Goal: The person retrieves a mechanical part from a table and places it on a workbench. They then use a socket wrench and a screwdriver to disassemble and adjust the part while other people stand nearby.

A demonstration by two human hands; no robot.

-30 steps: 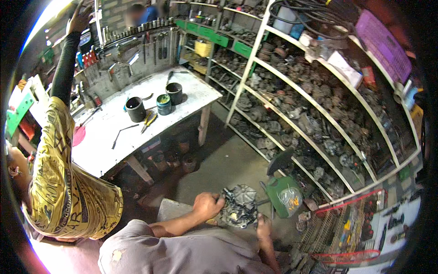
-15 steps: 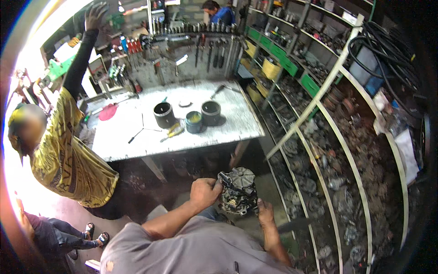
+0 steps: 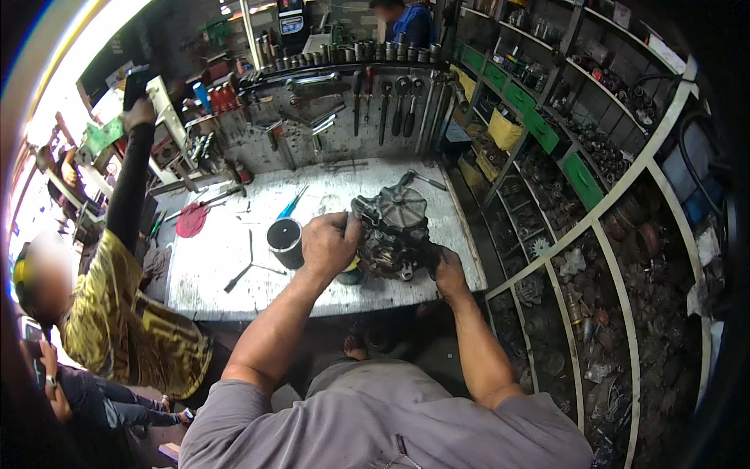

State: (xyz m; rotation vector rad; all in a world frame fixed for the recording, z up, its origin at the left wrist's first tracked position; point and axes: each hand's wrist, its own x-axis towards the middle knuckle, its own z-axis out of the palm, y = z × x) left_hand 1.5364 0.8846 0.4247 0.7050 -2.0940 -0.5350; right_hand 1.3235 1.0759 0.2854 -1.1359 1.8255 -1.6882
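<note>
My left hand (image 3: 330,244) grips the left side of a dark, greasy engine part with a ribbed round cover (image 3: 397,223), and my right hand (image 3: 447,272) is closed on its right side. I hold it over the white-topped bench (image 3: 195,285), where it blocks part of the containers behind it. A black cylinder (image 3: 285,254) stands just left of my left hand, with a small can (image 3: 349,275) partly visible beneath. Blue-handled pliers (image 3: 288,207), a three-arm wrench (image 3: 248,266) and a pink rag (image 3: 191,220) lie to the left.
A co-worker in yellow (image 3: 117,313) reaches up at left, near a person in dark clothes (image 3: 86,391). Someone in blue (image 3: 416,23) is beyond the hanging tool rack (image 3: 351,102). Shelves of parts and green drawers (image 3: 582,176) line the right, and a bench-back of tools spans the far side.
Both my hands have raised the engine part forward, from near my body to over the bench. My view has shifted toward the bench, and the co-worker's raised hand has come down slightly.
</note>
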